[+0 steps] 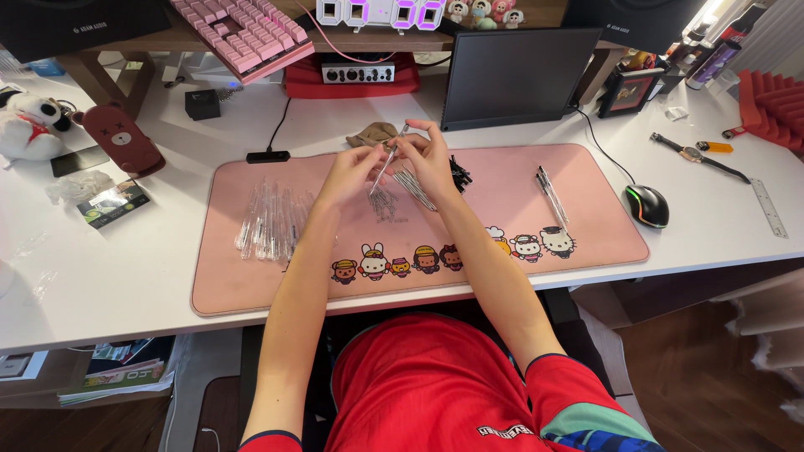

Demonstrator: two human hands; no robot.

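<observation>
Fingers: left hand point(350, 174) and right hand point(425, 156) both pinch one thin clear pen point(388, 162) above the pink desk mat point(251, 285).
Nearby: clear pen barrels point(270, 222) left, loose refills point(383, 203) below, finished pens point(551, 194) right.
Surface: white desk point(109, 276), mouse point(646, 206), dark monitor point(515, 75) behind.

A thin clear pen point(387, 159) held tilted between both hands above the pink mat

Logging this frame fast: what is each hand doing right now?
Left hand: closed, pinching the thin clear pen.
Right hand: closed on the same pen's upper end.
</observation>
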